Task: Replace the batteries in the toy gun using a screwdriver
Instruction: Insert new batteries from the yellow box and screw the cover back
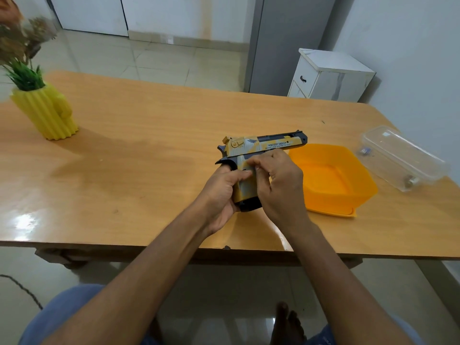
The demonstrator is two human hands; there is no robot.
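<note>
Above the wooden surface (154, 135), toy gun (263, 145) held upright, barrel toward three o'clock, left grip (221, 192) wrapped round the handle, right grip (281, 180) pinching at the handle's side, orange tub (361, 195) just beyond at three o'clock, clear box (403, 158) farther out.

Table (149, 135): vase (47, 113); tub (333, 180); clear box (403, 158).

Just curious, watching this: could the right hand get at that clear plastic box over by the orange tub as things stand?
Probably yes, once it lets go: the right hand is busy on the toy gun, but the clear box lies open to reach beyond the orange tub.
</note>
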